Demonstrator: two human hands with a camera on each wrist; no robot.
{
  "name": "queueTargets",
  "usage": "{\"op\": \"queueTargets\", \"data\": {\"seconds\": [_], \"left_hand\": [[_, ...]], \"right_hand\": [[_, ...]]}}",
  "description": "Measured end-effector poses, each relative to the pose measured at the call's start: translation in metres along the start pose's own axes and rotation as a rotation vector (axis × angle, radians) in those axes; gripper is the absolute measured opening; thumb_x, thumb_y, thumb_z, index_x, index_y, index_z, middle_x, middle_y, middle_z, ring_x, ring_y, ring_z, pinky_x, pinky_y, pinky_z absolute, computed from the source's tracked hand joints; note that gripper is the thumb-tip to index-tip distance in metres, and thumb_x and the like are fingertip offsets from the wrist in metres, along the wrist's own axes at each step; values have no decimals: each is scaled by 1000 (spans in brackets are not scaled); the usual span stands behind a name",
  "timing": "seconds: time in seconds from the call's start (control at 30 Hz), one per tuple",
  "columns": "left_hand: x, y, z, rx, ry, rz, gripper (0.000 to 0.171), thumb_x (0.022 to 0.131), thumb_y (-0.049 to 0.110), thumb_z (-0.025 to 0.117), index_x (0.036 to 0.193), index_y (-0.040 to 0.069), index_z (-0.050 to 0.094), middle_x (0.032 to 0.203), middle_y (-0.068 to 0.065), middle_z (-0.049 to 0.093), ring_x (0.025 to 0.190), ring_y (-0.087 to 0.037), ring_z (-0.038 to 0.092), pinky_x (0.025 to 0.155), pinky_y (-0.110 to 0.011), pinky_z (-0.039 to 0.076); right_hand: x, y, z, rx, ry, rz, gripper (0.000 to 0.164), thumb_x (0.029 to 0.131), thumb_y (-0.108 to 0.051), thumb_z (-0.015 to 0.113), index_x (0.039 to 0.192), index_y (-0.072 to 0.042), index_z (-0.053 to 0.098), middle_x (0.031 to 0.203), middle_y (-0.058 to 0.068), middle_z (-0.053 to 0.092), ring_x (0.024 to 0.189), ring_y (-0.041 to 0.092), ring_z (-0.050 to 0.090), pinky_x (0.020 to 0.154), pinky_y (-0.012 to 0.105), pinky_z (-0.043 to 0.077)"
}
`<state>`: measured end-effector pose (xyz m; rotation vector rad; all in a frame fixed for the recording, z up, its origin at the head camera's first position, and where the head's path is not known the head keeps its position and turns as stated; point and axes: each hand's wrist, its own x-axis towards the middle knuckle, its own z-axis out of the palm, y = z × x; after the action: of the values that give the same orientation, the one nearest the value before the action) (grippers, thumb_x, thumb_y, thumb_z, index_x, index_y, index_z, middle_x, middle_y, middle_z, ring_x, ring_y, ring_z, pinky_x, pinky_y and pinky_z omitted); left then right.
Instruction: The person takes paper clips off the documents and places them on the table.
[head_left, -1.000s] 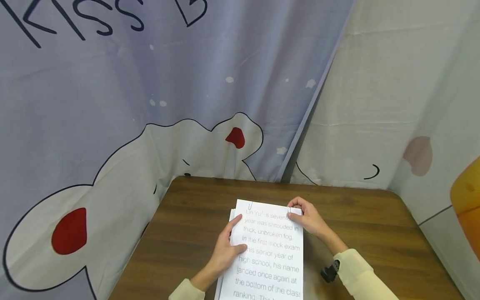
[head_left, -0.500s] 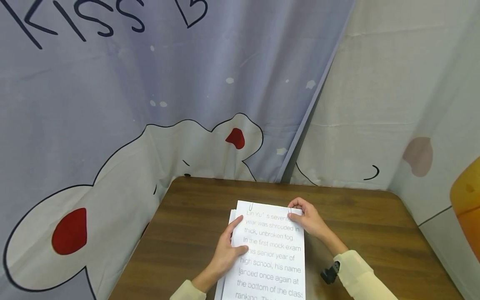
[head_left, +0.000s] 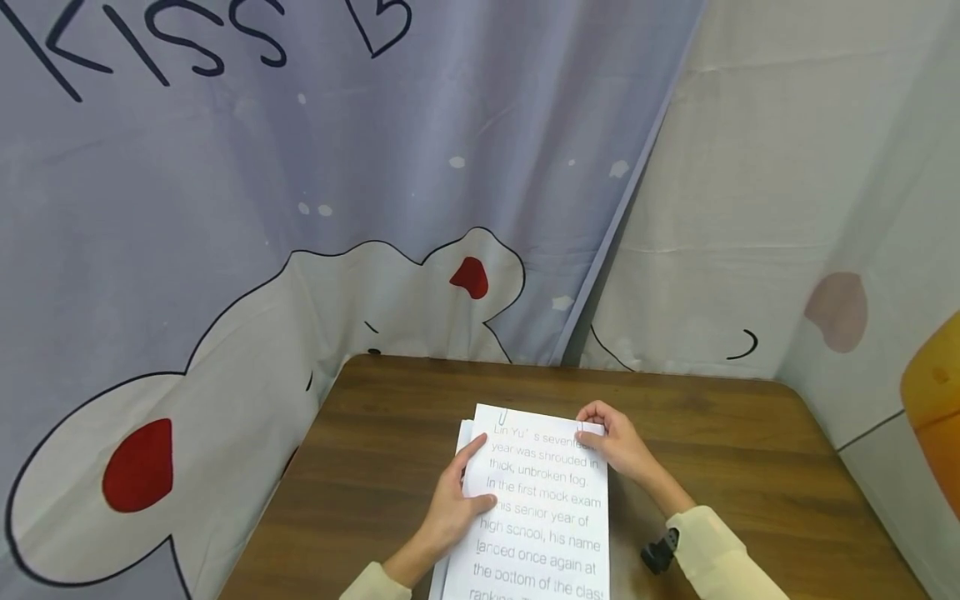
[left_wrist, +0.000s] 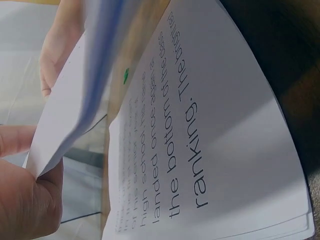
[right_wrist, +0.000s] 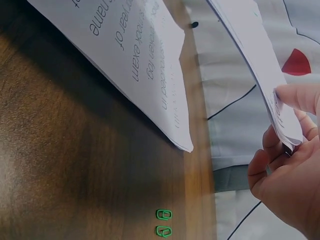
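Note:
My two hands hold a stack of printed paper [head_left: 540, 517] up at a tilt above the wooden table. At its left edge, my left hand [head_left: 450, 504] grips the sheets, thumb on the printed face. My right hand [head_left: 626, 446] pinches the top right corner, thumb in front and fingers curled behind. One paper clip [head_left: 502, 417] sits on the top edge near the left corner; a second clip [head_left: 580, 429] shows beside my right thumb. Beneath the held sheets, another printed stack [left_wrist: 235, 150] lies on the table; its left margin [head_left: 463, 433] peeks out in the head view.
Two green paper clips [right_wrist: 164, 223] lie on the table [right_wrist: 75, 175] in the right wrist view. A small green piece [left_wrist: 126, 76] shows beyond the lower stack in the left wrist view. Printed curtains [head_left: 420, 167] hang behind the table's back edge. A black device [head_left: 660, 546] is on my right wrist.

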<state>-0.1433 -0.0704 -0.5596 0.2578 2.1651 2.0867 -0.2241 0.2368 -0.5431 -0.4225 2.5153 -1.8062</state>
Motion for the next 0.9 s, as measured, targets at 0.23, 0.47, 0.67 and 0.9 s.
{"op": "queueTargets", "data": {"seconds": [0.23, 0.47, 0.67, 0.9], "left_hand": [[0, -1, 1, 7, -2, -3, 95, 78, -16, 68, 163, 16, 41, 165, -21, 40, 130, -34, 58, 103, -30, 56], [-1, -2, 2, 0, 10, -11, 95, 78, -17, 68, 163, 17, 41, 164, -21, 40, 128, -33, 60, 98, -24, 57], [-2, -2, 2, 3, 19, -19, 95, 77, -18, 68, 162, 16, 42, 162, -23, 42, 124, -33, 62, 94, -22, 57], [-2, -3, 2, -7, 15, -21, 96, 77, -17, 68, 163, 15, 40, 161, -22, 44, 125, -33, 62, 96, -21, 56]], "right_hand": [[-2, 2, -1, 0, 0, 11, 18, 94, 0, 73, 109, 2, 65, 92, 15, 67, 77, 17, 64, 64, 26, 55], [-2, 2, 0, 4, 17, 3, 18, 93, 1, 74, 109, 2, 65, 91, 14, 68, 75, 15, 63, 62, 26, 54], [0, 3, 0, 1, 39, 5, 18, 92, 3, 74, 107, 2, 64, 86, 13, 66, 73, 14, 60, 62, 25, 51], [0, 4, -2, 1, 36, -12, 18, 93, 2, 74, 108, 2, 65, 87, 13, 68, 73, 14, 60, 61, 25, 51]]}}
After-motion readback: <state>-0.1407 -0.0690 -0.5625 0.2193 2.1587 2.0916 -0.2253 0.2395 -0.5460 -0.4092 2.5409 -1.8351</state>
